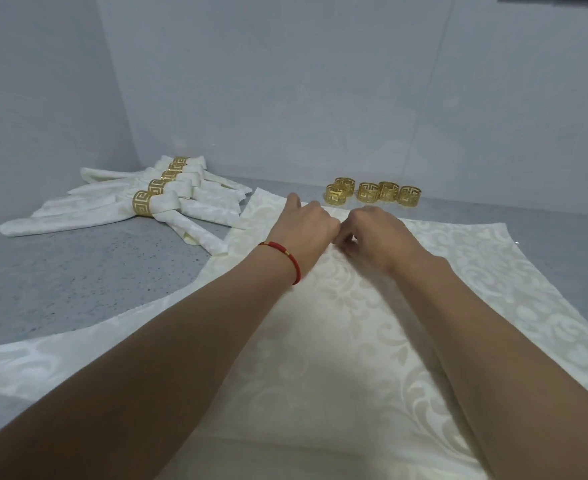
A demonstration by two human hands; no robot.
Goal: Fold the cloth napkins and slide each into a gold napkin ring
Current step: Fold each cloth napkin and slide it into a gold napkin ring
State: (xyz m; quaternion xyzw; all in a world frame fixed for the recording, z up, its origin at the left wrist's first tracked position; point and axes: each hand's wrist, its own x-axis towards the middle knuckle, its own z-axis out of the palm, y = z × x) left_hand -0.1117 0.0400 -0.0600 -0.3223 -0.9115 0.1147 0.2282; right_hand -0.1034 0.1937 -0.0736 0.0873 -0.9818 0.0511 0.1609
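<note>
napkin in work: cream damask cloth napkin spread flat on the grey speckled table, right in front of the person, far edge toward the wall. Another cream cloth shows underneath at the left; how many are stacked, cannot tell.
left hand: left hand knuckles up at the middle of the cloth, fingers curled down into the fabric, looks like a pinch. Red cord bracelet on the wrist.
right hand: right hand touching the left hand, fingers curled and pinching the same spot of cloth; fingertips partly hidden.
why held so: judged, both hands nip the centre to gather the cloth up so it hangs in a bunch narrow enough for a ring.
step: gathering just starting; no ring in either hand.
empty rings: five gold napkin rings in a loose row beyond the hands, near the wall, all empty, within reach for the next grab.
finished pile: finished napkins fanned at far left, each threaded through a gold ring; about five rings visible, cloth ends splayed out both sides. Parked well apart, likely to keep the work area free.
progress: roughly half done, judged from filled versus empty rings.
</note>
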